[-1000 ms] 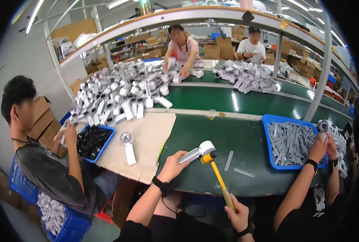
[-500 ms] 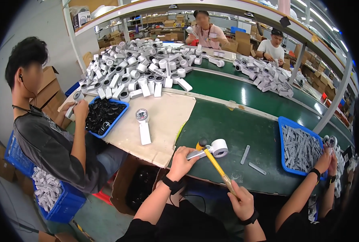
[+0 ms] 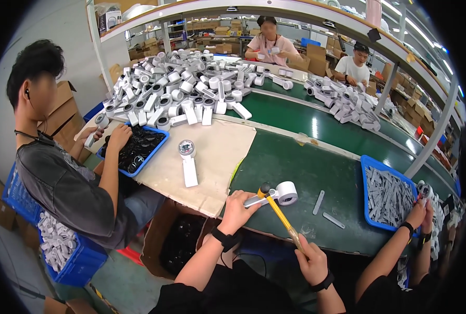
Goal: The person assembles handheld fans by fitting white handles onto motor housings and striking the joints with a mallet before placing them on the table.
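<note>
On the green bench top before me lies a white handheld fan (image 3: 287,193) with a round head and a grey-faced handle. My left hand (image 3: 236,211) is closed around the end of that handle, steadying it on the bench. In my right hand (image 3: 312,262) I grip a mallet with a yellow handle (image 3: 281,213). Its black-and-yellow head is over the fan's handle, close to the fan's round head; whether it touches cannot be told. To the right lie two loose grey strips (image 3: 319,202). Another fan (image 3: 188,163) rests on the beige board to the left.
A large heap of white fans (image 3: 191,86) covers the far left of the bench. Blue trays hold black parts (image 3: 144,144) and grey strips (image 3: 387,193). Co-workers handle fans at left, at right and across the bench. A metal shelf post (image 3: 437,128) stands at right.
The mallet's head is slightly lower on the fan's handle; my left hand keeps its hold. At left, a co-worker's hand has moved from the fan into the tray of black parts.
</note>
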